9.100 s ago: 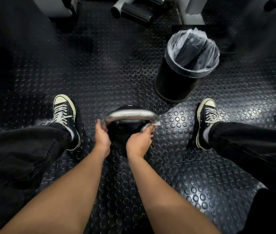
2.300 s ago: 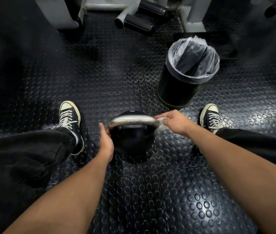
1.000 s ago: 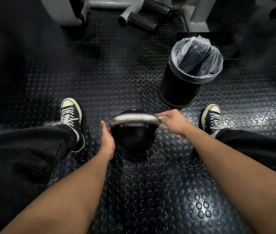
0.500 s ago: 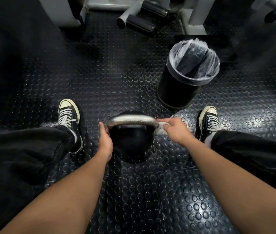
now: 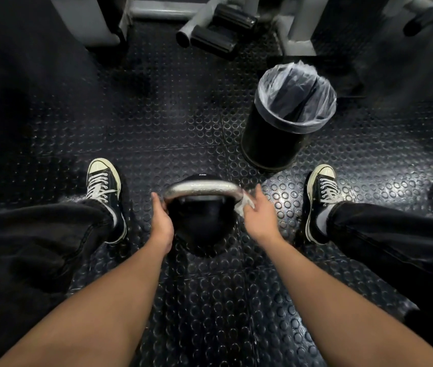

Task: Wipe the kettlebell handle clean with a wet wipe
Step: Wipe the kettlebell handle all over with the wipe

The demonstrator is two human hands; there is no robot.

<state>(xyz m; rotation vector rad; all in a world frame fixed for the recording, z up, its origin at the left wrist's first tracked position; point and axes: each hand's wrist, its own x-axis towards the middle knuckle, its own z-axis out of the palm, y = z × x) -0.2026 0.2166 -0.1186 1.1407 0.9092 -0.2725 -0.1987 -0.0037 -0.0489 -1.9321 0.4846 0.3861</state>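
Left hand [image 5: 163,224]: its grip curls round the left end of the handle.
Right hand [image 5: 259,211]: at the right end of the handle, blurred; a wet wipe [image 5: 242,205] lies between palm and metal, but whether the grip is clenched on it or lies flat cannot be told.
Kettlebell [image 5: 201,229]: black body, upright on the floor between the two feet, directly in front of the person.
Handle [image 5: 201,187]: silver, arched over the body, running left to right.
Floor [image 5: 157,123]: black rubber with raised round studs.
Shoes [image 5: 103,185]: black lace-up sneakers with pale toe caps, one on each side of the kettlebell; dark trousers above.
Bin [image 5: 287,115]: black, round, lined with a clear bag, beyond the right foot.
Gym machine [image 5: 218,30]: grey frame with black rollers, at the far edge.
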